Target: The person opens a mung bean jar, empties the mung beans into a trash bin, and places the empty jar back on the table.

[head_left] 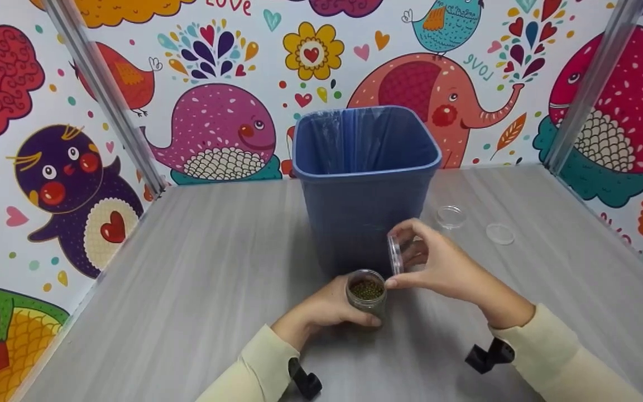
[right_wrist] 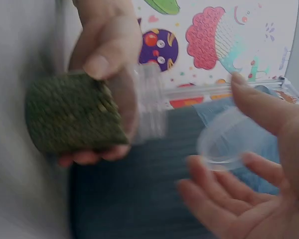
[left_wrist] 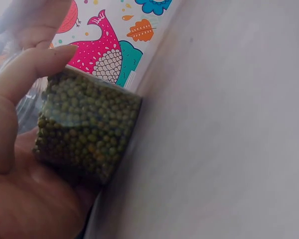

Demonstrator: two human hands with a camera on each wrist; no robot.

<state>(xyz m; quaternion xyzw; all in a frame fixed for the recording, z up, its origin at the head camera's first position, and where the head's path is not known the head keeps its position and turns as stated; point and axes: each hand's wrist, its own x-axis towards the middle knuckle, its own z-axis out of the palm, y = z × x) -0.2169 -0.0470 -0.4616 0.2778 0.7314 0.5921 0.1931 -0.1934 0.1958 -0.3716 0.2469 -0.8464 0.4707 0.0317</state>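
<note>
- One jar of green beans stands open on the table, gripped by the left hand.
- The right hand pinches one clear lid just above it.
- One blue bin stands behind; two more lids lie at the right.

A grey, faintly streaked tabletop carried everything. A blue bin with a liner stood on it toward the back, near the middle. A small clear jar of green beans stood on the tabletop just in front of the bin. Two clear round lids lay flat to the bin's right, slightly apart.
</note>
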